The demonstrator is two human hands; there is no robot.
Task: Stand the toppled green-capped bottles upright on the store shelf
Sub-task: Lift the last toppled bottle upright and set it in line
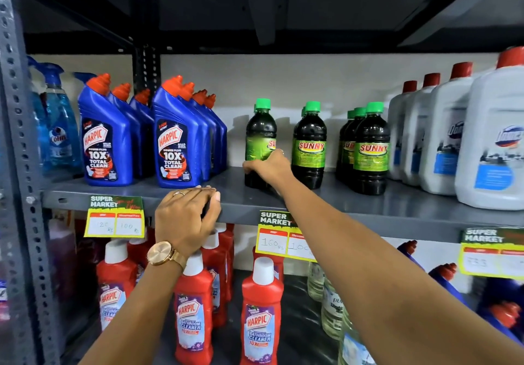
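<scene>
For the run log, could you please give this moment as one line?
right hand grips upright green-capped bottle; left hand holds shelf edge; none visibly toppled

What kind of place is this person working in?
Most likely a supermarket's cleaning-products aisle: a grey metal shelf holds rows of identical blue Harpic bottles and green-capped Sunny bottles, and yellow price tags printed "Super Market" hang from its edge.
</scene>
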